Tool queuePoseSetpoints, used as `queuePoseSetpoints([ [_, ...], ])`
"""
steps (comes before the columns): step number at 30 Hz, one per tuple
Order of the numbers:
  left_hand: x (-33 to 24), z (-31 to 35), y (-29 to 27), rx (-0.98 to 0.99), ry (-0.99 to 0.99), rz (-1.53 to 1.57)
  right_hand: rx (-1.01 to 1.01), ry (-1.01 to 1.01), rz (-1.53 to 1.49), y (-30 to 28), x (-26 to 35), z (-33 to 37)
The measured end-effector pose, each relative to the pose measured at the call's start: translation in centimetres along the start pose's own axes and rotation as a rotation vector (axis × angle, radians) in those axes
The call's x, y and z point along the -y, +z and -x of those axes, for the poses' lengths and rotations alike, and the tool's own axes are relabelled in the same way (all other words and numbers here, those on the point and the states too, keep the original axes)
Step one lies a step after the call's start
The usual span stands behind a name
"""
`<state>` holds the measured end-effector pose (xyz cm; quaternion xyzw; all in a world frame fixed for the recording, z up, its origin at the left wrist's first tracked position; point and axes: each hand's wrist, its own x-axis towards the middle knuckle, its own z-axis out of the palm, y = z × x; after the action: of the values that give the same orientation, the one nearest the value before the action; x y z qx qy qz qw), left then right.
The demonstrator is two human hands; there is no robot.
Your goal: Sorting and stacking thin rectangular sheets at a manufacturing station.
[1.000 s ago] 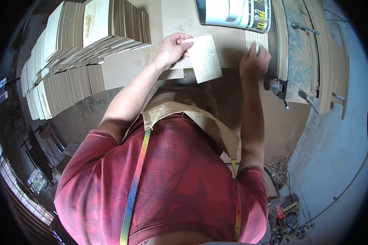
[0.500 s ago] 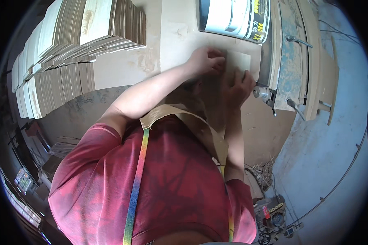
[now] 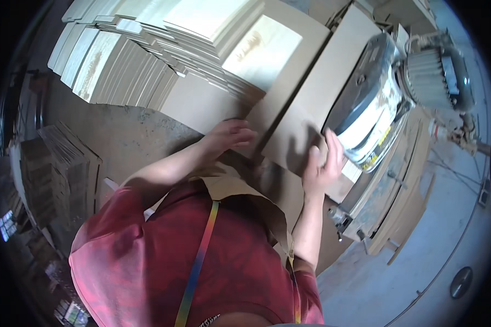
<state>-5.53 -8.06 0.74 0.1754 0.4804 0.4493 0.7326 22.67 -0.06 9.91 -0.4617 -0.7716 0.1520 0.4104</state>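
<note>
My left hand (image 3: 229,135) hovers over the near edge of a brown board surface, with its fingers loosely bent and nothing visible in them. To the right, my right hand (image 3: 324,168) is open, thumb and fingers apart, beside a machine with a white and dark housing (image 3: 373,111). A small pale wooden piece (image 3: 351,172) lies beyond that hand, partly hidden by it and the housing. Between the hands stretches a long brown panel (image 3: 316,92) with a dark gap along its left side. A tan apron (image 3: 232,185) hangs at my chest.
Stacks of thin wooden boards (image 3: 131,71) fill the upper left, with a pale stained board (image 3: 264,52) at their right end. A ribbed motor (image 3: 433,76) adjoins the machine. Its bench has clamp handles (image 3: 341,218) at the near end. More stacked boards (image 3: 71,163) stand at far left.
The view has turned, bringing more of the machine and stacks into sight. My hands have moved apart: the right has come off the pale piece, and the left has drawn away leftward.
</note>
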Motion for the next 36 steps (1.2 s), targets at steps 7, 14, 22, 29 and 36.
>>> queuePoseSetpoints([
  [7, -5.2, -2.3, 5.0, -0.106, 0.051, 0.416, 0.434, 0.606, -0.651, 9.6, -6.5, -17.6],
  [14, -9.0, -3.0, 7.5, -0.041, 0.125, 0.497, 0.489, 0.673, -0.772, 10.8, -5.6, -16.2],
  [22, -7.9, -2.0, 5.3, 0.094, 0.086, 0.457, 0.279, 0.675, -0.764, 9.9, -3.0, -11.3],
  [29, -6.6, -1.3, 2.5, 0.13, 0.064, 0.233, -0.002, 0.8, -1.02, 11.3, -1.6, -6.7],
  [36, -6.1, 1.8, 3.3, 0.09, 0.089, 0.07, -0.111, 0.88, -1.151, 10.9, -1.9, -2.8],
])
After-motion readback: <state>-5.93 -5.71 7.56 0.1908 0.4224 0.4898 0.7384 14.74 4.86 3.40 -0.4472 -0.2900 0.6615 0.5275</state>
